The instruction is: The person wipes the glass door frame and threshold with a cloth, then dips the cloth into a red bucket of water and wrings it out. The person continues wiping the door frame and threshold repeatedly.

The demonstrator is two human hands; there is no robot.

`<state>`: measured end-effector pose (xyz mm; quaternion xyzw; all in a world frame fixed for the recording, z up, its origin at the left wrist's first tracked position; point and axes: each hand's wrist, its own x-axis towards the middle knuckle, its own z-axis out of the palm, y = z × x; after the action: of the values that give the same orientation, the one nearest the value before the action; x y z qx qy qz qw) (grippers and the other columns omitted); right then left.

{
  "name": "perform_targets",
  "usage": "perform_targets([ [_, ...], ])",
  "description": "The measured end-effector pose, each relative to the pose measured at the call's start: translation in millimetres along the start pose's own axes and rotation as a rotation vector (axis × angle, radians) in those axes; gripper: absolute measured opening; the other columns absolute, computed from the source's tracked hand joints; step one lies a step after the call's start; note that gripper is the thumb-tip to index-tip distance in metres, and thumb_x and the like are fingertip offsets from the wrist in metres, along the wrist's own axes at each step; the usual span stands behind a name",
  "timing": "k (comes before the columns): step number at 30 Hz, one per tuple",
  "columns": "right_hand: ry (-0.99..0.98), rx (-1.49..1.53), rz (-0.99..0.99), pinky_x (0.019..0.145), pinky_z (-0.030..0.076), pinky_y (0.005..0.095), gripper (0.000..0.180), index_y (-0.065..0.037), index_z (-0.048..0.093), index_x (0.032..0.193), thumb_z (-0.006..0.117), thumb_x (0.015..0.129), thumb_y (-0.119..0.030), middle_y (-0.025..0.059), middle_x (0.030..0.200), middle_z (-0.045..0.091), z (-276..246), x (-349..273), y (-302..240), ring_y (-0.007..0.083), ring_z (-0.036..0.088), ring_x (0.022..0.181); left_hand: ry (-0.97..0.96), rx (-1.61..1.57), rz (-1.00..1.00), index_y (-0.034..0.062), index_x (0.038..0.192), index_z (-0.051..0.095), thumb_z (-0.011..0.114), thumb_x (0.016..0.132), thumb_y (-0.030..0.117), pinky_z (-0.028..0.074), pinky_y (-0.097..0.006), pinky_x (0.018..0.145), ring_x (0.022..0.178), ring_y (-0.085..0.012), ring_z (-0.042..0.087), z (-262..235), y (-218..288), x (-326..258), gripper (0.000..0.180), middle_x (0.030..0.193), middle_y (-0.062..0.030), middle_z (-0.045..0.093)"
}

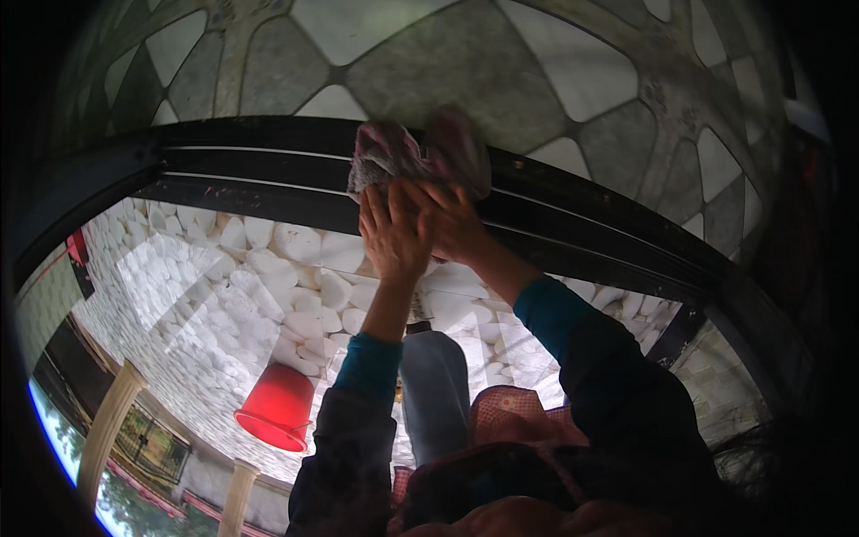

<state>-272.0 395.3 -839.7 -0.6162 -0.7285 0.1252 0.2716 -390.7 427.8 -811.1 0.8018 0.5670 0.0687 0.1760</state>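
Both of my hands are together on a pink-and-grey cloth, bunched over the black metal rails. My left hand has its fingers on the near edge of the cloth and closed over it. Beside it, partly overlapping, my right hand also holds the cloth, its fingertips tucked into the folds. To the right of the bunched part, a pale pinkish patch is blurred; I cannot tell if it is more cloth.
A red bucket is to the left of my left arm, on a white pebble-patterned surface. Beyond the rails lies a floor of grey and white tiles. Cream columns show at the lower left.
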Motion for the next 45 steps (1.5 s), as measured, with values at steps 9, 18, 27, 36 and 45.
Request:
perform_targets([
  [9, -0.138, -0.216, 0.163, 0.092, 0.039, 0.0458, 0.039, -0.026, 0.065, 0.117, 0.062, 0.08, -0.035, 0.0015, 0.141, 0.049, -167.4, -237.2, 127.1, 0.0176, 0.047, 0.126, -0.274, 0.003, 0.154, 0.0063, 0.147, 0.031, 0.053, 0.089, 0.052, 0.024, -0.053, 0.109, 0.136, -0.0451, 0.027, 104.5, 259.7, -115.7, 0.077, 0.145, -0.0307, 0.03],
  [18, -0.173, -0.164, 0.387, 0.096, 0.036, 0.0449, 0.048, -0.027, 0.058, 0.126, 0.062, 0.079, -0.031, 0.0014, 0.146, 0.044, -298.8, -431.5, 224.7, 0.0166, 0.042, 0.132, -0.494, 0.033, 0.283, 0.0066, 0.148, 0.029, 0.054, 0.089, 0.049, 0.021, -0.051, 0.112, 0.138, -0.0444, 0.024, 187.7, 475.2, -205.6, 0.077, 0.146, -0.0314, 0.028],
  [27, -0.133, -0.194, 0.643, 0.096, 0.035, 0.0459, 0.052, -0.016, 0.054, 0.131, 0.059, 0.082, -0.03, 0.0082, 0.144, 0.044, -364.3, -564.1, 270.6, 0.024, 0.043, 0.128, -0.52, 0.063, 0.598, 0.011, 0.141, 0.042, 0.056, 0.088, 0.035, 0.032, -0.054, 0.103, 0.129, -0.0482, 0.033, 245.7, 603.4, -260.6, 0.06, 0.141, -0.0273, 0.035],
  [36, 0.152, -0.17, 0.895, 0.085, 0.045, 0.0459, 0.052, -0.009, 0.06, 0.113, 0.076, 0.064, -0.019, 0.0136, 0.117, 0.057, -408.1, -574.9, 273.9, 0.0348, 0.054, 0.101, -0.736, -0.901, 0.421, 0.0062, 0.137, 0.047, 0.054, 0.096, 0.02, 0.041, -0.041, 0.102, 0.124, -0.0308, 0.048, 186.5, 616.8, -247.4, 0.044, 0.136, -0.0202, 0.047],
  [45, 0.057, -0.21, 0.575, 0.09, 0.035, 0.058, 0.059, -0.013, 0.065, 0.11, 0.08, 0.057, -0.031, 0.0143, 0.14, 0.04, -337.6, -382.6, 258.5, 0.0344, 0.041, 0.124, -0.406, -0.684, -0.075, 0.0009, 0.103, 0.065, 0.055, 0.089, 0.0, 0.052, -0.028, 0.071, 0.082, -0.0187, 0.066, 85.1, 499.9, -274.7, 0.017, 0.098, -0.0125, 0.067],
])
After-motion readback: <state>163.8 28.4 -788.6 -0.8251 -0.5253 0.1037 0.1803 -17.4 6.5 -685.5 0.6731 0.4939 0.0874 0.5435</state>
